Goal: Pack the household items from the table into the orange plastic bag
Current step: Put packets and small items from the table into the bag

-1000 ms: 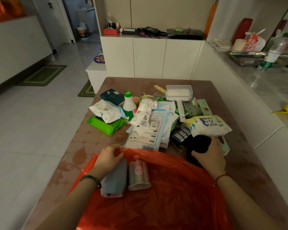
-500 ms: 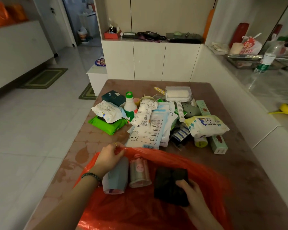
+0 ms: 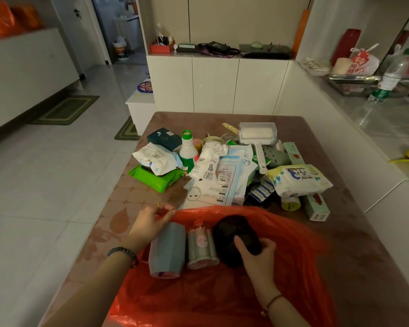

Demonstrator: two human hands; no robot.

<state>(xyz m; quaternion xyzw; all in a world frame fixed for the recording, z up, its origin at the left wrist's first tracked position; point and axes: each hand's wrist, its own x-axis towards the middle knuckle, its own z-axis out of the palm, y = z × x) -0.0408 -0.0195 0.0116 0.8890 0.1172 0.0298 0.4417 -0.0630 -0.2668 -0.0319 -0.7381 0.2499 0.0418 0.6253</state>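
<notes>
The orange plastic bag [image 3: 293, 274] lies open on the near end of the brown table [image 3: 354, 232]. My left hand [image 3: 149, 223] pinches the bag's far left rim. Inside the bag lie a grey-blue cup [image 3: 167, 249] and a small pink-and-grey container [image 3: 201, 247]. To their right my right hand [image 3: 257, 258] grips a black bundle [image 3: 234, 237] and holds it inside the bag. Beyond the bag is a heap of items: a green wipes pack [image 3: 156, 179], a white bottle with a green cap [image 3: 189, 151], white pouches [image 3: 213, 185], a lint roller [image 3: 256, 135], a baby-wipes pack [image 3: 298, 179].
A toothpaste box [image 3: 315, 206] and a small yellow-capped tube [image 3: 291, 204] lie at the right of the heap. White cabinets [image 3: 215, 83] stand behind the table. A counter [image 3: 387, 119] with a bottle and trays runs along the right. Tiled floor with mats is to the left.
My right hand took the black bundle from the heap, carried it back toward me and set it inside the bag beside the pink-and-grey container. My left hand kept its hold on the rim.
</notes>
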